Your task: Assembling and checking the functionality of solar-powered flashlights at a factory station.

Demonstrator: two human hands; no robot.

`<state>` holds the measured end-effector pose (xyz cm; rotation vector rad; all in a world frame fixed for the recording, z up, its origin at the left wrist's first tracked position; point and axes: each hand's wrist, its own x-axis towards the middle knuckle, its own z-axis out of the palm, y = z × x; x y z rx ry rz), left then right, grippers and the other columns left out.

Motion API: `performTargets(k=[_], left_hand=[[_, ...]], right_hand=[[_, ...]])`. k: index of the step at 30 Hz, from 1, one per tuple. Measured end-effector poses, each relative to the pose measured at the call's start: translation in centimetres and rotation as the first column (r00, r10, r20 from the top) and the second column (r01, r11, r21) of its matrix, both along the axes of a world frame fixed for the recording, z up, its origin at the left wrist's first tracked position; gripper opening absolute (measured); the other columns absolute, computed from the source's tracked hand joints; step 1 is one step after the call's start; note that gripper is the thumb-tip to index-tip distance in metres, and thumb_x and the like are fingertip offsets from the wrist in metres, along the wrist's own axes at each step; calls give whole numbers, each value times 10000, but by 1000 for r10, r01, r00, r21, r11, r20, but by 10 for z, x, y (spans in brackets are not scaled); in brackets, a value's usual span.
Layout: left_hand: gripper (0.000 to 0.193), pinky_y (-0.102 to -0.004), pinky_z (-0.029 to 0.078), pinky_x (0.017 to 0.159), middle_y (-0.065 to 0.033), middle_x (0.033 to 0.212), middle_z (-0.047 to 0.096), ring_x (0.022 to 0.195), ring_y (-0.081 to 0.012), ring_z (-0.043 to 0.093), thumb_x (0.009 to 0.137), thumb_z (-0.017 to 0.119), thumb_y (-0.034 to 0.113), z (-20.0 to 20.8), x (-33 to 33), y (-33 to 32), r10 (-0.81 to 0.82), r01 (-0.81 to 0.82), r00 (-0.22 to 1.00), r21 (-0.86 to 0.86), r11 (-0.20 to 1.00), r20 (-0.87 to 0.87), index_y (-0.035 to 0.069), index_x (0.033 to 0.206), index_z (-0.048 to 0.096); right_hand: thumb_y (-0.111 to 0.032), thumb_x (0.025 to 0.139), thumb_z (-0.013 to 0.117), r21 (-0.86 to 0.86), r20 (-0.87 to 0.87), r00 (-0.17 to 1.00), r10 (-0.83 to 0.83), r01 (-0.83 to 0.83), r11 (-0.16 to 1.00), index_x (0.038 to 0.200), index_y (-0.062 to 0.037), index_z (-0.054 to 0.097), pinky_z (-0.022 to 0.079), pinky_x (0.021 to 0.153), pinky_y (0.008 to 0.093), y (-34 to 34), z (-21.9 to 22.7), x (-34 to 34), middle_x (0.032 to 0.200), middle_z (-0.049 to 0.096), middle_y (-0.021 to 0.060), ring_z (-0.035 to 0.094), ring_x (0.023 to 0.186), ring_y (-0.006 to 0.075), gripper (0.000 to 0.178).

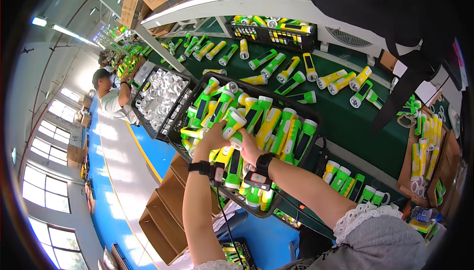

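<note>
A black plastic crate (312, 157) in front of me is packed with green and yellow flashlights (267, 128), many with white heads and dark panels on their sides. Over the crate, my left hand (213, 137) is closed around a yellow-and-green flashlight (233, 123) with a white head. Close beside it, my right hand (250, 150) grips another white-headed flashlight (238, 139); its fingers are partly hidden. The two flashlights nearly touch. A black strap with a small device sits on each of my wrists.
A crate of white rings (164, 95) adjoins on the left. Loose flashlights lie across the green conveyor belt (340, 117). Another filled black crate (276, 38) stands beyond it. At right is a cardboard box of flashlights (419, 171). A co-worker (112, 97) works at far left.
</note>
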<state>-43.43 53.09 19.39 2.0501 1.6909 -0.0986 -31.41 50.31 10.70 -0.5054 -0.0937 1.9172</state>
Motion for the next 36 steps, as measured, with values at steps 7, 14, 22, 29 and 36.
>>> performTargets(k=[7,14,22,29,36], left_hand=[[844,-741,208,843,-137,1428,137,1284,-453,118,709,593,544,-75,29,-56,348,-199,897,457,867,-271,287,1386,159],[972,-647,281,894,-160,1355,274,1215,-429,277,620,687,547,-77,1,4,306,-239,948,436,868,-91,293,1387,147],[889,-707,145,918,-114,1461,-44,1327,-372,56,723,490,664,-96,-25,66,516,-424,793,316,849,-323,397,1365,-65],[758,-699,203,895,-128,1457,6,1308,-385,140,804,539,465,-86,17,40,517,-366,804,440,820,-294,386,1381,54],[437,-451,308,970,-201,1263,401,1194,-348,356,846,533,145,69,136,-110,1,-45,999,890,453,50,38,1250,405]], right_hand=[[-152,798,536,118,722,670,172,-364,924,1394,-61,54,375,877,313,8,36,67,1207,435,146,463,1057,200,771],[-70,823,524,372,852,507,-128,-414,831,1273,-115,424,282,1025,365,-88,48,255,1406,241,101,277,1285,235,463],[-212,722,630,14,955,-292,46,198,980,1177,-71,481,426,830,349,-252,7,523,1176,476,126,503,1015,263,498],[-356,603,693,81,719,-674,172,326,942,1231,-120,408,321,937,489,-301,-61,676,1271,358,230,323,1189,398,729],[-397,476,716,-396,520,-629,578,422,815,1252,-286,428,239,934,623,-266,-78,682,1390,140,241,162,1264,456,836]])
